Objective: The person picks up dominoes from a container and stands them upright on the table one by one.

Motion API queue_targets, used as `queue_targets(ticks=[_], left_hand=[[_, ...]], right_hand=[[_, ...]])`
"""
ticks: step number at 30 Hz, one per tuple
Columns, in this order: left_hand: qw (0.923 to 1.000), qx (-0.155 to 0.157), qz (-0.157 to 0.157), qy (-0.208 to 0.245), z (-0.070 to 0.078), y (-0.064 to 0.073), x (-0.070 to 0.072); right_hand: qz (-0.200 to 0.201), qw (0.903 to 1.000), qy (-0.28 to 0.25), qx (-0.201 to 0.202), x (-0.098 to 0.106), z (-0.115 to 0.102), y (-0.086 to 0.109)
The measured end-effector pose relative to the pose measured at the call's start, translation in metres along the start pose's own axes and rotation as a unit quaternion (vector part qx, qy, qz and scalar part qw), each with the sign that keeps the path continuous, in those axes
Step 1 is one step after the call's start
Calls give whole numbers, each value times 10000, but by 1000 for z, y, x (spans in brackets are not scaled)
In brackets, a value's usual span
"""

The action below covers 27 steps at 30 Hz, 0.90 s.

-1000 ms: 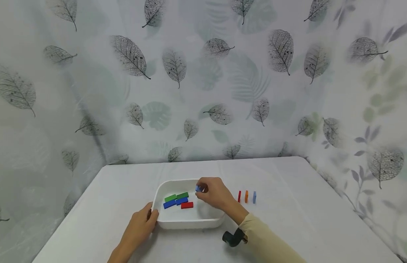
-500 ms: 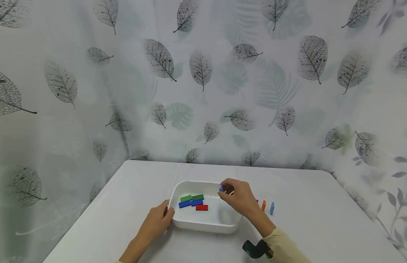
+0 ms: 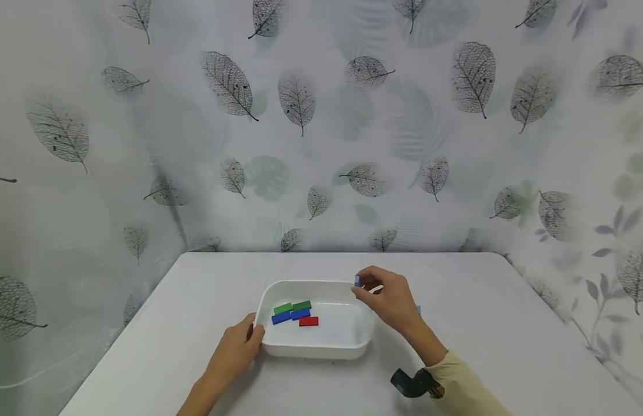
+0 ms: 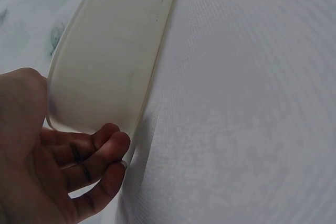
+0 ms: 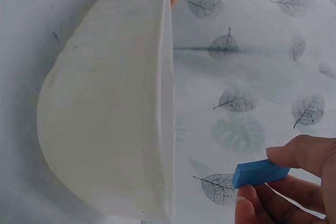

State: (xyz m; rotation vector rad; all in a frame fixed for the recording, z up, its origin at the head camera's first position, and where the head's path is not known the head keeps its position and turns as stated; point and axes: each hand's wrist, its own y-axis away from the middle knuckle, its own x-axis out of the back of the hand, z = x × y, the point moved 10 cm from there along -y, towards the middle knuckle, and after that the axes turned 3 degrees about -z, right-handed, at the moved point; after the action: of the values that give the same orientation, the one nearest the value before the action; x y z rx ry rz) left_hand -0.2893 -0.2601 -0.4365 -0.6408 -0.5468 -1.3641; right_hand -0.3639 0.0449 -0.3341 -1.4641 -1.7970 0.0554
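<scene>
A white plastic tray (image 3: pixel 313 351) stands on the table with its long side toward me. My left hand (image 3: pixel 237 346) grips its left end, thumb at the rim; curled fingers (image 4: pixel 113 153) show against the outer wall in the left wrist view. Above the tray's far right corner my right hand (image 3: pixel 389 297) pinches a small light blue block (image 5: pixel 260 173) between thumb and fingertips. In the tray lie a light green block (image 3: pixel 283 308), a dark green block (image 3: pixel 302 305), two dark blue blocks (image 3: pixel 281 317) and a red block (image 3: pixel 308 321), grouped toward the left.
Part of a light blue block (image 3: pixel 419 309) shows right of the tray, beside my right wrist. A black wrist camera (image 3: pixel 412 382) sits on my right forearm. The white table (image 3: pixel 477 323) ends at a leaf-patterned curtain (image 3: pixel 342 133).
My right hand has moved rightward over the tray and risen, keeping the light blue block. The red and orange standing blocks are now hidden behind it. The left hand keeps its hold.
</scene>
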Motion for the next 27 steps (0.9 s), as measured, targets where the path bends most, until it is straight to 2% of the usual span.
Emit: queue_targets(ticks=[4,8,16,22,27], left_hand=[[9998,192,-16,-59,-9,3,5],[9998,171,-76,-19,-11,2,3],[9999,105,-72,-4,-6,0,2],[9998,148,-87,-45,-5,0,3],[9999,50,-92,41,-1,-1,0]], right_hand=[[-61,10000,-27,-72,0,0,4],[-7,9997,128,-194,6,3,12],[-58,9992,219,-318,17,17,28],[-228,9988,105,-425,17,29,41],[-333,9979,161,-533,16,38,48]])
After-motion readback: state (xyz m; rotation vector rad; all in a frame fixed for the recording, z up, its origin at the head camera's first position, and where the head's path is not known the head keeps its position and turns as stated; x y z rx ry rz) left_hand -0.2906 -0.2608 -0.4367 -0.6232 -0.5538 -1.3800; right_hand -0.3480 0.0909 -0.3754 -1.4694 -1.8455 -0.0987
